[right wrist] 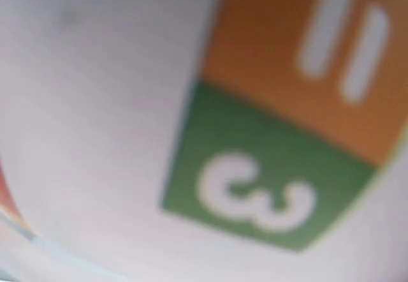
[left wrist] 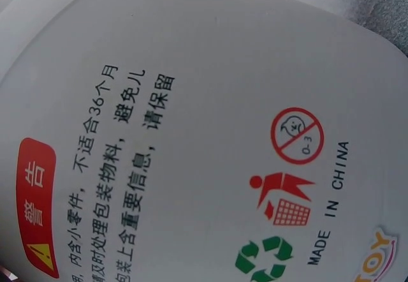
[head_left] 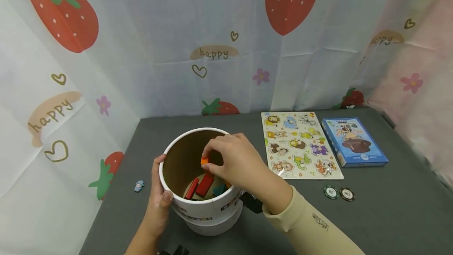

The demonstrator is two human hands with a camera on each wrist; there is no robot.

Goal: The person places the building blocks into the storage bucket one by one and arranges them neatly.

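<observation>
A white cylindrical bucket (head_left: 198,210) stands on the dark grey table. My left hand (head_left: 156,198) holds it at the left side, with the thumb near the front of the rim. Over the bucket's mouth, my right hand (head_left: 236,162) pinches a small orange block (head_left: 204,161) between thumb and fingers. Below lie red blocks (head_left: 205,185) and a teal block (head_left: 219,189) on the bucket's floor. Printed warnings on the bucket wall (left wrist: 204,33) fill the left wrist view. White bucket wall (right wrist: 95,135) with orange and green number squares fills the right wrist view.
To the right lie an animal puzzle board (head_left: 301,145) and a blue box (head_left: 354,141). Two poker chips, one green (head_left: 330,192) and one black (head_left: 347,194), lie in front of them. A small blue figurine (head_left: 139,185) is at the left. A strawberry-print curtain (head_left: 159,50) hangs behind.
</observation>
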